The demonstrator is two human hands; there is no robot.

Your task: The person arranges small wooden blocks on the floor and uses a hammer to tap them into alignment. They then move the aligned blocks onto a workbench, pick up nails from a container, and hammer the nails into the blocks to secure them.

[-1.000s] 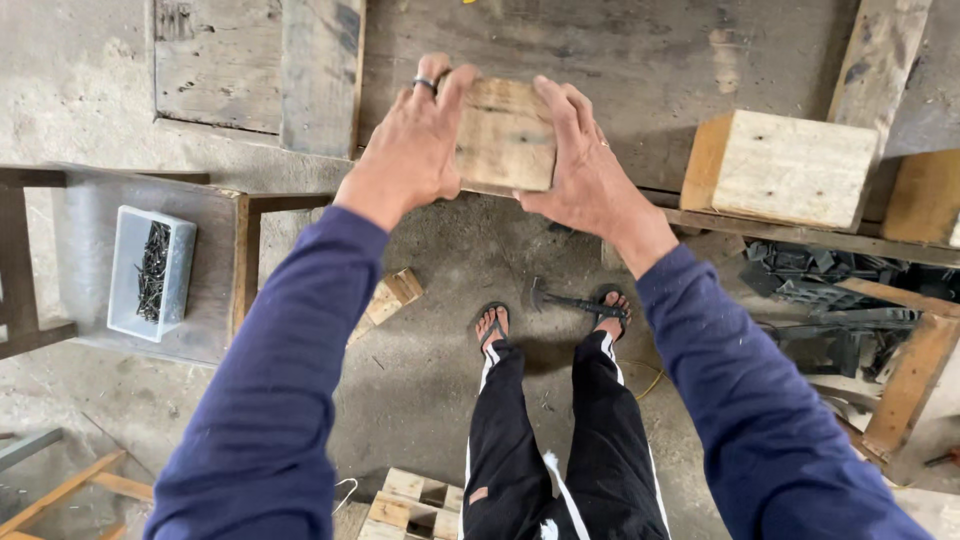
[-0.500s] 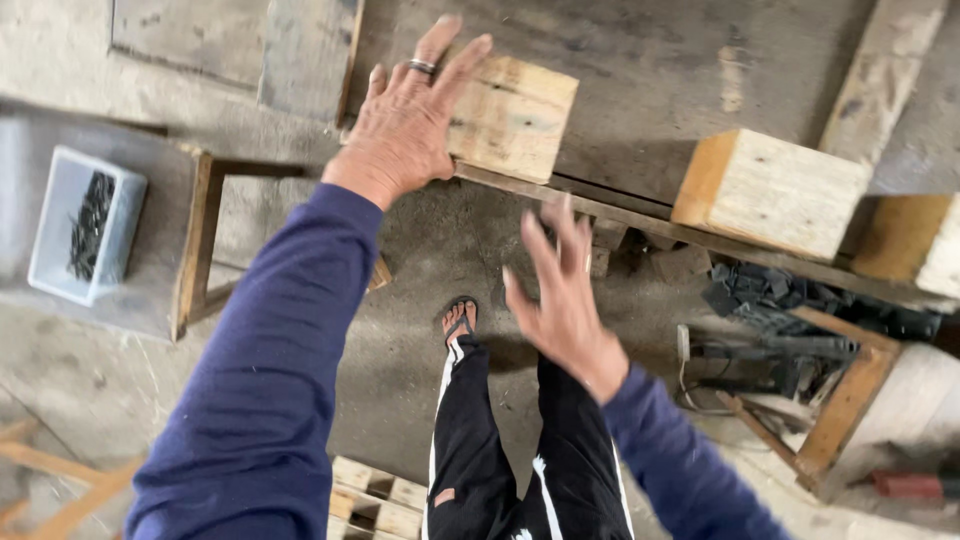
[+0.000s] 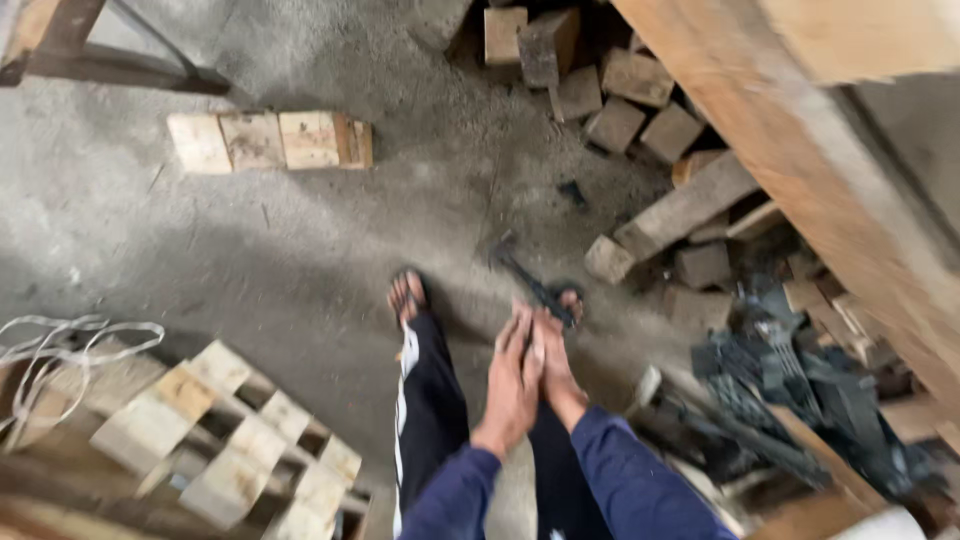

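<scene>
My left hand [image 3: 514, 384] and my right hand [image 3: 557, 372] are lowered in front of my legs, palms pressed together with the fingers stretched out. Neither holds anything. The right hand is partly hidden behind the left. Both arms wear dark blue sleeves. Below them are my black trousers and my sandalled feet [image 3: 407, 296] on the grey concrete floor. A dark hammer [image 3: 528, 279] lies on the floor just beyond my fingertips, beside my right foot.
A row of pale wooden blocks [image 3: 268, 140] lies at the upper left. A small pallet-like wooden frame [image 3: 225, 432] and white cord [image 3: 70, 335] are at lower left. Loose wood offcuts [image 3: 612, 105] pile at top right, under a big slanting beam [image 3: 790, 150]. Dark metal scrap [image 3: 800, 385] lies at right.
My view has swung down from the bench to the floor. Both hands left the wooden block on the bench, dropped, and came together in front of my legs.
</scene>
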